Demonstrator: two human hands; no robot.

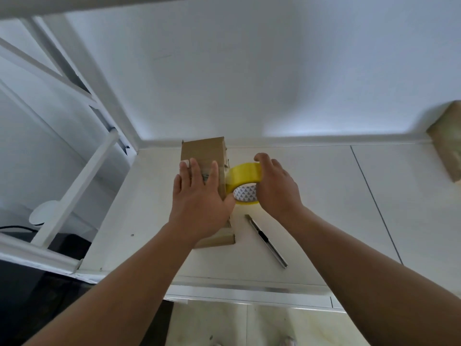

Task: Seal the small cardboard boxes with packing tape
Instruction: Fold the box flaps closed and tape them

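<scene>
1. On the white table (311,196), up against the wall, sits the cardboard box (203,153), and my left hand (199,203) lies flat on top of it, fingers (195,171) spread, gripping nothing.
2. My right hand (277,186) is curled over the yellow tape roll (245,179), fingers wrapped round its rim, the roll pressed to the box's right side.
3. A second box (219,239) pokes out beneath my left wrist, touching the first.
4. A utility knife (265,240) lies on the table just right of it, untouched.
5. Another brown package (449,143) sits far right, well apart.
</scene>
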